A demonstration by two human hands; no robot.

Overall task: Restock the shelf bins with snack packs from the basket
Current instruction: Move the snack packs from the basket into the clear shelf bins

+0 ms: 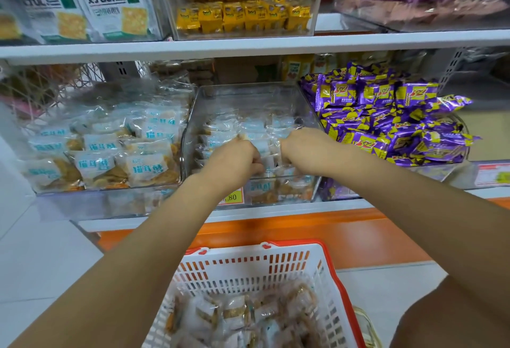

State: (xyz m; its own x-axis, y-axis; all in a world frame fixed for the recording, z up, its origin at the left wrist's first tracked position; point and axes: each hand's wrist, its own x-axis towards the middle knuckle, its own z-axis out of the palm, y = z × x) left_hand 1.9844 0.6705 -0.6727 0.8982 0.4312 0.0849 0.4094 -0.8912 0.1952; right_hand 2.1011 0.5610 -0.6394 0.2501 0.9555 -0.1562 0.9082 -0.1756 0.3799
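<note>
Side by side, the left hand (pixel 234 159) and right hand (pixel 300 151) reach into the clear bin (pixel 248 93), fingers curled on snack packs (pixel 265 151); the basket (pixel 248 262) sits below them.

White shelf boards (pixel 248 43), an orange base strip (pixel 331 226), seemingly pale tiled floor (pixel 41 264).

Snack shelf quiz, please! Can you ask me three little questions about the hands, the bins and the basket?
1. True or false: the basket is empty.
2. Which bin do the left hand and right hand reach into? A: the middle clear bin; B: the bin of purple packs; C: the top-shelf bin of yellow packs.
3. Fill in: the basket's rim is ____.
Key: 1 false, snack packs lie in it; 2 A; 3 red.
</note>
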